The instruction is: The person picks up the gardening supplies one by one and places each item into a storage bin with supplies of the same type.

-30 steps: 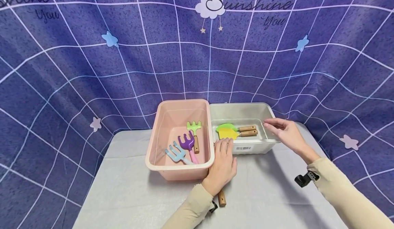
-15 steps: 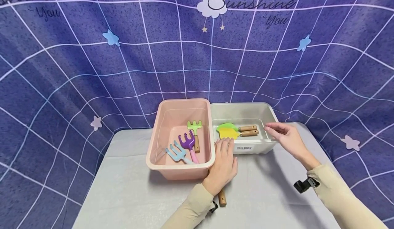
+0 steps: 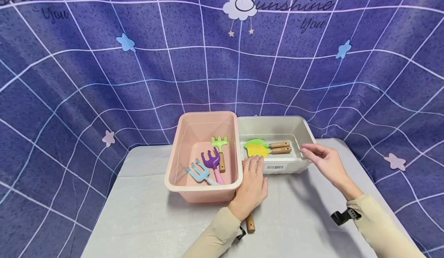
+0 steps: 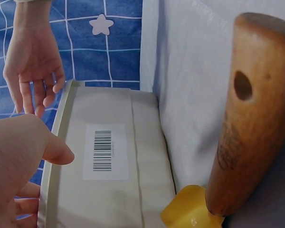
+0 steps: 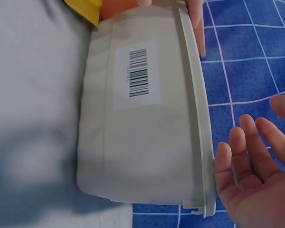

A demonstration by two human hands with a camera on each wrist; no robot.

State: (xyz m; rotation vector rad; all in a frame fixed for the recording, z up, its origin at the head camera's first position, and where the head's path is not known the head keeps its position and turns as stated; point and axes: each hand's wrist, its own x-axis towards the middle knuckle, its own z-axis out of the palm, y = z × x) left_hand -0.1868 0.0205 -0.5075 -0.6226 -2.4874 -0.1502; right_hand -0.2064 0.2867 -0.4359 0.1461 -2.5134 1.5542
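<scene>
My left hand [image 3: 250, 186] rests with extended fingers at the adjoining rims of the pink bin [image 3: 202, 188] and the pale grey bin [image 3: 288, 167]. Its thumb [image 4: 57, 149] stands apart from the fingers in the left wrist view. By the grey bin's right end is my right hand [image 3: 327, 163], fingers loosely bent and holding nothing. Inside the grey bin lie a green hand trowel [image 3: 256, 143] and a yellow hand trowel [image 3: 257, 150], both wooden-handled. Under my left wrist a wooden-handled tool [image 3: 250, 224] lies on the table; its yellow end [image 4: 190, 209] is partly hidden.
In the pink bin are a green hand fork [image 3: 219, 141], a purple hand fork [image 3: 210, 158] with a pink handle, and a light blue hand fork [image 3: 199, 172]. Both bins stand side by side on the light grey cloth [image 3: 138, 204], before a blue grid-patterned curtain [image 3: 187, 65].
My right hand has drawn back slightly, a little right and toward me at the grey bin's right end. The left hand and the tools keep their places.
</scene>
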